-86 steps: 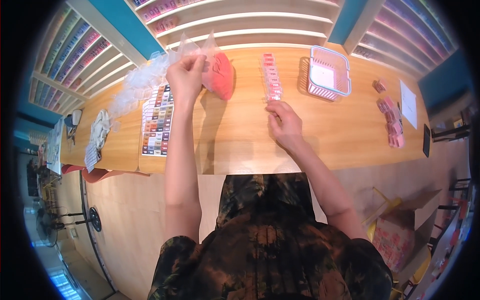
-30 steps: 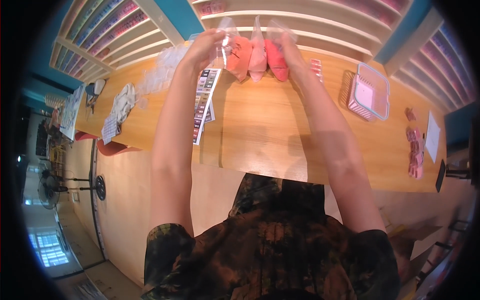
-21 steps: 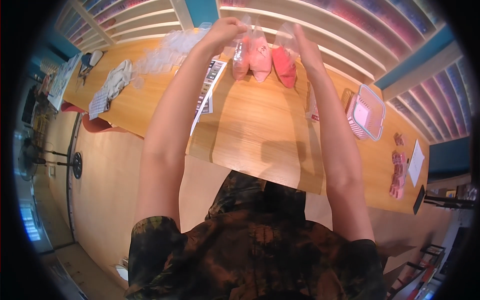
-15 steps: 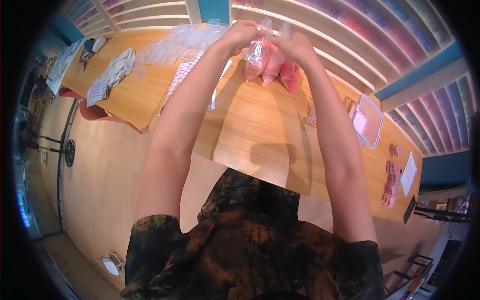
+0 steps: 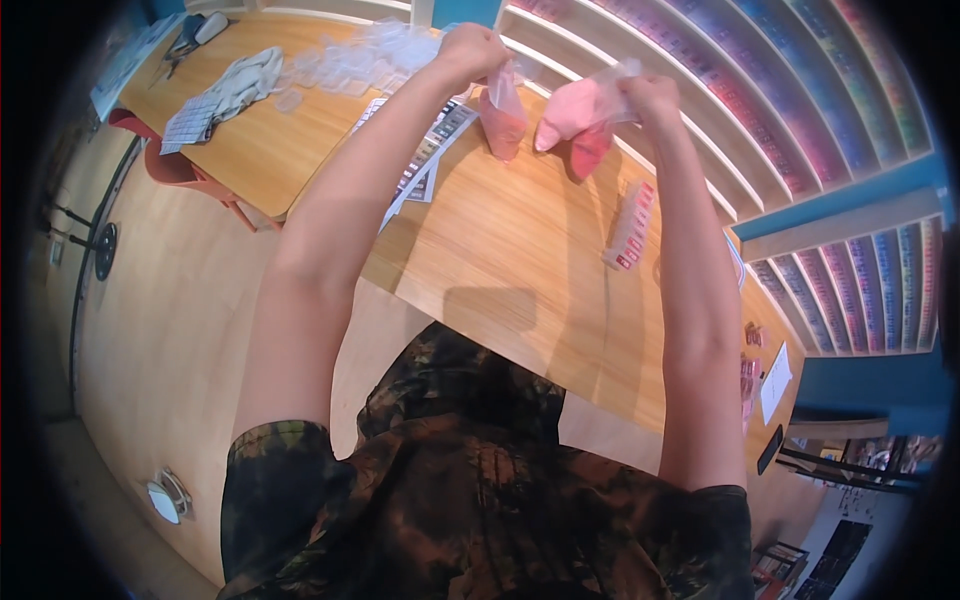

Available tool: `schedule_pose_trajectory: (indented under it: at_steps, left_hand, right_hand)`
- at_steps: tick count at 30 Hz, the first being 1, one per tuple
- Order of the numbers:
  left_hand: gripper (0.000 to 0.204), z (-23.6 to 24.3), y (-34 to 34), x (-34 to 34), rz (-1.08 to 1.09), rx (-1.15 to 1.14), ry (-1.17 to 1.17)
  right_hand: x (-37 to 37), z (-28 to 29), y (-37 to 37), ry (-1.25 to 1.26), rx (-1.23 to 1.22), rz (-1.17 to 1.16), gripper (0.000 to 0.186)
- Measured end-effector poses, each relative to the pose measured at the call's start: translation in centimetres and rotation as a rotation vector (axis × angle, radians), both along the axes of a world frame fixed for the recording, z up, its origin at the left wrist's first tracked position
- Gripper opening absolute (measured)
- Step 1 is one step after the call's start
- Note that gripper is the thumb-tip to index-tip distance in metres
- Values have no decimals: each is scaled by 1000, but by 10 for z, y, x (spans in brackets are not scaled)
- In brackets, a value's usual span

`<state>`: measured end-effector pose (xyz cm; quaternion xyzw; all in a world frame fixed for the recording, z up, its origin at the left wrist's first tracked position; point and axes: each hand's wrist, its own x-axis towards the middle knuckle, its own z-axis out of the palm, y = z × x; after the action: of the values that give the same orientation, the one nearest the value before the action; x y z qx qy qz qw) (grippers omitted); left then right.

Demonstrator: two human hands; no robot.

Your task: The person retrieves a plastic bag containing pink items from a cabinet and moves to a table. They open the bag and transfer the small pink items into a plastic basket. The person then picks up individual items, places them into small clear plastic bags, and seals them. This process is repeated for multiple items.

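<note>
Above the far side of the wooden table (image 5: pixel 520 235), my left hand (image 5: pixel 473 50) is closed on the top of a clear plastic bag (image 5: pixel 503 125) with coral-pink contents in its lower end. My right hand (image 5: pixel 655 98) is closed on the gathered tops of two more bags, apart from the first. One is a light pink bag (image 5: pixel 568 112); the other, a deeper red-pink bag (image 5: pixel 590 152), hangs just below it. The bags' pointed lower ends face toward me. Whether they touch the table I cannot tell.
Printed sheets (image 5: pixel 432 160) lie beside my left forearm. Clear plastic boxes (image 5: pixel 365 62) are heaped far left, near a crumpled cloth (image 5: pixel 245 80). A row of small red-labelled containers (image 5: pixel 630 228) stands by my right forearm. Shelves (image 5: pixel 720 110) of coloured items line the back.
My hands have moved apart, splitting the three bags: one in the left, two in the right. The view has shifted, and the red-labelled row now shows more fully.
</note>
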<state>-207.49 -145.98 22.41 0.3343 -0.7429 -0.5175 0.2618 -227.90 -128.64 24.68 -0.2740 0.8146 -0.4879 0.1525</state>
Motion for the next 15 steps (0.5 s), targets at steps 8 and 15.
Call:
schedule_pose_trajectory:
  at_steps: [8, 15]
  left_hand:
    - [18, 27, 9, 38, -272, 184, 150]
    - [13, 26, 71, 79, -399, 304, -66]
  right_hand:
    - [21, -21, 50, 341, -204, -53, 25]
    - [177, -52, 141, -405, -587, 191, 20]
